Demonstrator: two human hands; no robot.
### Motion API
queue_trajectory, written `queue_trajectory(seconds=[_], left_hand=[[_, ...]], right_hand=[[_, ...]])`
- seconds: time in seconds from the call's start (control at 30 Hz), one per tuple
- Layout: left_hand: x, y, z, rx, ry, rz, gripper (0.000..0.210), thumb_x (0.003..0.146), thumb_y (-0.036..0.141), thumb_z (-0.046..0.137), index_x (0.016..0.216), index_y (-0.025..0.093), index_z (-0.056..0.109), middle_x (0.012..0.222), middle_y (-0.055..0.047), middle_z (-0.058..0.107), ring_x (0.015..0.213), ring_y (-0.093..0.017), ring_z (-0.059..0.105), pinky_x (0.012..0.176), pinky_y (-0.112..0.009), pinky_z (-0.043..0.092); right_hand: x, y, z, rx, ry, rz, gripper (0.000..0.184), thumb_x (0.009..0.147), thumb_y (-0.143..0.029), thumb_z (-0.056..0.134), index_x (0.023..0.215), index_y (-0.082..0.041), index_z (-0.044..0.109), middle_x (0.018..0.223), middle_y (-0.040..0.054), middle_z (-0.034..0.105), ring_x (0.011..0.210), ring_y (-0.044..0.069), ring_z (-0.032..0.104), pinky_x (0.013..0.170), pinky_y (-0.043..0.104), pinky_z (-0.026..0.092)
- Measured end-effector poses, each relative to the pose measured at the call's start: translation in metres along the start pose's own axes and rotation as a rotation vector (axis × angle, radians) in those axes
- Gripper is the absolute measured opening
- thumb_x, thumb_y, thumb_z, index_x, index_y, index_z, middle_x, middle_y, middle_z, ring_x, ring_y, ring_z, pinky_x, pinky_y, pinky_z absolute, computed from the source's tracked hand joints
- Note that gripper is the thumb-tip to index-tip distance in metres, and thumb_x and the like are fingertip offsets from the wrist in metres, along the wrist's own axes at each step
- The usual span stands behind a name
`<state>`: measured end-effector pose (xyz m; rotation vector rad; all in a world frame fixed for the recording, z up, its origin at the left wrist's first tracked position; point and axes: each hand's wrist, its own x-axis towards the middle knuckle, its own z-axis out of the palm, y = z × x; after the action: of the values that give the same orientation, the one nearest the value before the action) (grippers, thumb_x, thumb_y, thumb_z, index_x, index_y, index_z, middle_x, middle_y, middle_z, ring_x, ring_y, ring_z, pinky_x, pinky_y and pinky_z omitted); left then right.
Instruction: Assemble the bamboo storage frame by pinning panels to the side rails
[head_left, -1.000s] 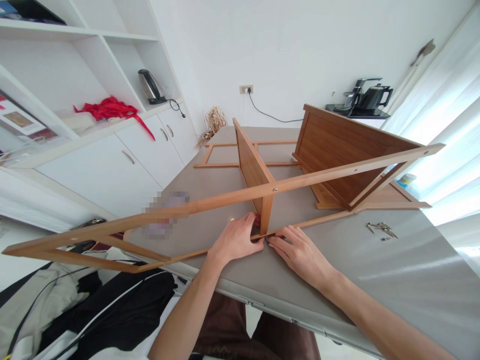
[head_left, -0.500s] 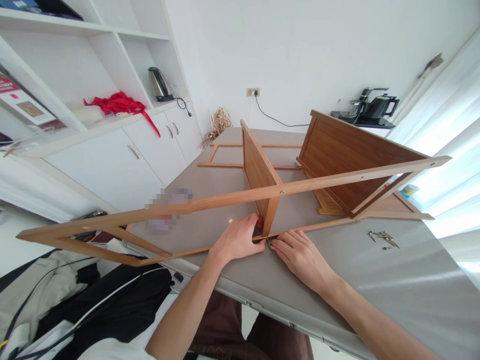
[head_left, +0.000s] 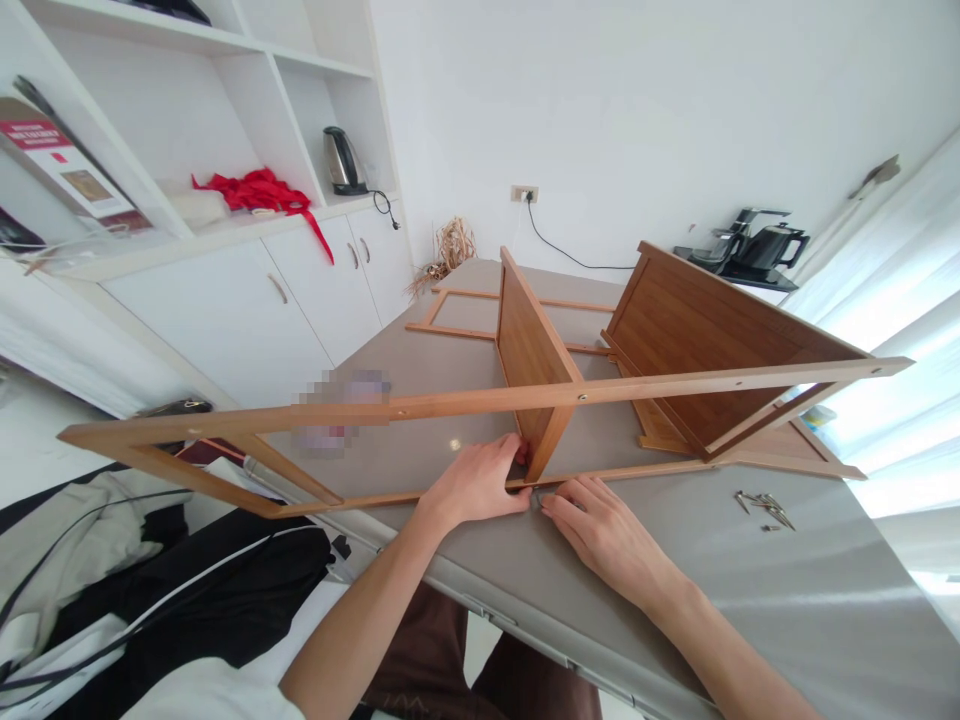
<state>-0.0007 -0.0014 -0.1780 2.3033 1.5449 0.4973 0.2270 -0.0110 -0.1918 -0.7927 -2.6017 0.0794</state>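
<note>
A wooden frame [head_left: 487, 398] stands on its side on the grey table, with a middle shelf board [head_left: 534, 345] and a larger wooden panel [head_left: 727, 345] set across it. My left hand [head_left: 476, 482] is closed around the lower rail at the foot of the shelf board, thumb in front and fingers behind. Just right of it, my right hand [head_left: 600, 525] pinches a small metal screw [head_left: 536, 494], partly hidden, at the outer face of that rail. Several loose screws [head_left: 765, 507] lie on the table to the right.
The grey table [head_left: 750, 590] has its near edge against my lap. A kettle set [head_left: 765, 250] stands behind the panel. White shelving [head_left: 247, 120] with a steel kettle [head_left: 343, 162] and red ribbon [head_left: 262, 190] is at the left. Dark clothes and cables [head_left: 225, 570] lie lower left.
The view has shifted slightly, so the scene sits a little lower and farther right. Both hands stay at the same joint, the right fingers still at the rail.
</note>
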Motion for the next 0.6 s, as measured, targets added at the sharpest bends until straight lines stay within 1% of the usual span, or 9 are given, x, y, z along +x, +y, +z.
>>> queue_trajectory(seconds=[0.1, 0.2, 0.4, 0.6], left_hand=[[0.000, -0.001, 0.001, 0.000, 0.009, 0.010, 0.034, 0.079, 0.035, 0.067, 0.106, 0.023, 0.051, 0.102, -0.004, 0.072, 0.093, -0.029, 0.071, 0.074, -0.036, 0.051], [-0.001, -0.002, 0.001, -0.008, 0.009, 0.009, 0.035, 0.077, 0.035, 0.068, 0.106, 0.023, 0.051, 0.103, -0.004, 0.072, 0.092, -0.029, 0.071, 0.075, -0.037, 0.052], [-0.002, -0.002, 0.001, -0.040, -0.002, 0.012, 0.035, 0.078, 0.033, 0.068, 0.107, 0.023, 0.051, 0.107, -0.005, 0.072, 0.098, -0.029, 0.071, 0.081, -0.038, 0.053], [-0.001, -0.005, 0.001, -0.045, 0.008, 0.034, 0.035, 0.077, 0.033, 0.068, 0.106, 0.023, 0.051, 0.108, -0.005, 0.071, 0.097, -0.028, 0.072, 0.080, -0.037, 0.054]], right_hand=[[0.000, 0.000, -0.001, 0.109, 0.002, 0.068, 0.014, 0.101, -0.016, 0.046, 0.103, -0.021, 0.059, 0.094, 0.0058, 0.056, 0.084, 0.018, 0.055, 0.077, 0.033, 0.050], [0.000, 0.000, 0.001, 0.146, 0.000, 0.080, 0.013, 0.101, -0.016, 0.045, 0.104, -0.021, 0.058, 0.095, 0.0062, 0.054, 0.085, 0.018, 0.056, 0.078, 0.033, 0.052], [-0.001, 0.001, 0.009, 0.043, -0.018, 0.080, 0.016, 0.101, -0.015, 0.042, 0.102, -0.021, 0.057, 0.091, 0.0057, 0.052, 0.080, 0.019, 0.054, 0.073, 0.034, 0.053], [-0.003, 0.004, 0.015, -0.011, -0.049, 0.085, 0.019, 0.101, -0.013, 0.042, 0.109, -0.021, 0.057, 0.092, 0.0062, 0.051, 0.080, 0.019, 0.053, 0.072, 0.035, 0.052]])
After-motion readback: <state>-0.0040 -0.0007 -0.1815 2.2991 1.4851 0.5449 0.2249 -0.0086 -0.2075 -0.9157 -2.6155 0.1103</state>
